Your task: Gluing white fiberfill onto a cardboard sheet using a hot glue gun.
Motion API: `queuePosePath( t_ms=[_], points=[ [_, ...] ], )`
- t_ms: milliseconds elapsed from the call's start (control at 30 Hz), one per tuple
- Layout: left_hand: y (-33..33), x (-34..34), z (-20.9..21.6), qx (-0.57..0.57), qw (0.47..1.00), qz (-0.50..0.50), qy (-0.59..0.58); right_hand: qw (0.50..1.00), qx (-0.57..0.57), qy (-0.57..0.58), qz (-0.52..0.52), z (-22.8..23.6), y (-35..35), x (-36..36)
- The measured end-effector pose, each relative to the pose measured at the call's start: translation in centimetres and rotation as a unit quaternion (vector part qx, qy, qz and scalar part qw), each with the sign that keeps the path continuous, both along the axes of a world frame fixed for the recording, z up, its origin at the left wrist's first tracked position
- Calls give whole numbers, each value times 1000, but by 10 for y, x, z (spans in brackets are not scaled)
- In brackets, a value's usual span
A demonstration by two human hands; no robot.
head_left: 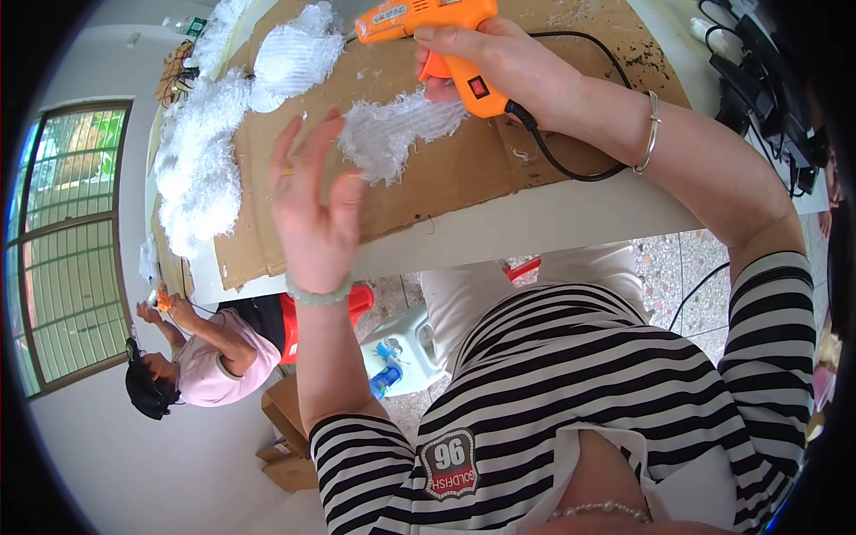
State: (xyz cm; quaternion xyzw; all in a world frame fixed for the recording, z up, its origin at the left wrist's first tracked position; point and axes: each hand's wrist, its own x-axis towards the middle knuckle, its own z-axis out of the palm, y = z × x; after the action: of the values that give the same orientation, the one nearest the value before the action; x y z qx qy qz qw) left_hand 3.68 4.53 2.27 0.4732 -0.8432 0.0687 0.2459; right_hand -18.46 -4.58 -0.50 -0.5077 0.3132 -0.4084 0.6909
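My right hand (517, 71) is wrapped round the grip of an orange hot glue gun (481, 96), its nozzle pointing left over the table. A black cord (553, 160) loops from the bottom of the grip. Below the gun, a white fringed fabric piece (383, 138) lies on the brown cardboard sheet (499, 169). To the left of that piece I hold my left hand (316, 201) raised, slightly blurred, fingers spread with nothing in them. A second ribbed white piece (299, 58) rests farther back on the cardboard.
Fluffy white material (201, 160) is heaped along the table's left side. Black adapters and cables (767, 107) crowd the right edge. At left, a co-worker (223, 357) in pink holds an orange tool. A red stool (357, 303) and a pale plastic stool (415, 357) stand below.
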Motion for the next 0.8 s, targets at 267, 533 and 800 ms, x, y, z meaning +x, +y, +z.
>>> queuePosePath(
  t_ms=[267,533,800],
  points=[
    [30,-4,-20,-50,996,70,-10,993,37,-112,15,-5,-6,7],
    [3,-11,-18,-68,996,4,-58,995,45,-89,15,1,-5,5],
    [-25,0,-26,54,996,16,65,999,-20,-19,29,7,-4,3]
  ],
)
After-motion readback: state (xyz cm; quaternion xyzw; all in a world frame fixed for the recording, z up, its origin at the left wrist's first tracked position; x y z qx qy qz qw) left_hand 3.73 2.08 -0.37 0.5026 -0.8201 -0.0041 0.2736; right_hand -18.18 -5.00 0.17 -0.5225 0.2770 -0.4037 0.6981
